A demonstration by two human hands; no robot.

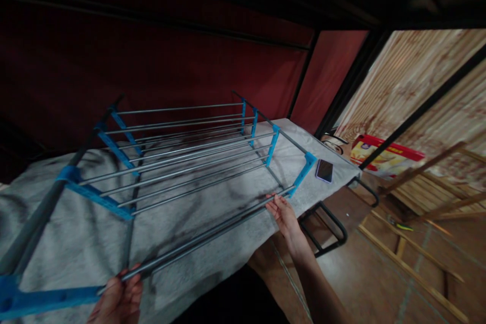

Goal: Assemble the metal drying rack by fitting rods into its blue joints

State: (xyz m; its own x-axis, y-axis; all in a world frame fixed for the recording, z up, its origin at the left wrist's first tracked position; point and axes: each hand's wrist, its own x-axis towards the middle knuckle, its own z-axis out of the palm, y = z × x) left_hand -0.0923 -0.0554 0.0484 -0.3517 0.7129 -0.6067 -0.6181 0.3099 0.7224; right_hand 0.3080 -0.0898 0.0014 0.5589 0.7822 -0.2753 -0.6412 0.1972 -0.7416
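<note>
A rack (182, 152) of grey metal rods and blue plastic brackets lies on a grey cloth-covered surface (212, 263). At its near side run two parallel metal rods (201, 239). My left hand (120, 296) is closed around the left end of a near rod, just beside a blue bracket (56, 297). The fingers of my right hand (281, 212) pinch the rods toward their right end, close to another blue bracket (304, 174). At the left end, a small gap shows between the rod tip and the bracket, though I cannot tell whether it is seated.
Right of the rack lies a phone (324, 170). Dark red fabric (170, 61) hangs behind, within a black frame (341, 86). On the floor to the right are a red box (385, 156), wooden frame pieces (410, 263) and a yellow-green-handled tool (402, 226). A black metal bar (334, 230) juts out.
</note>
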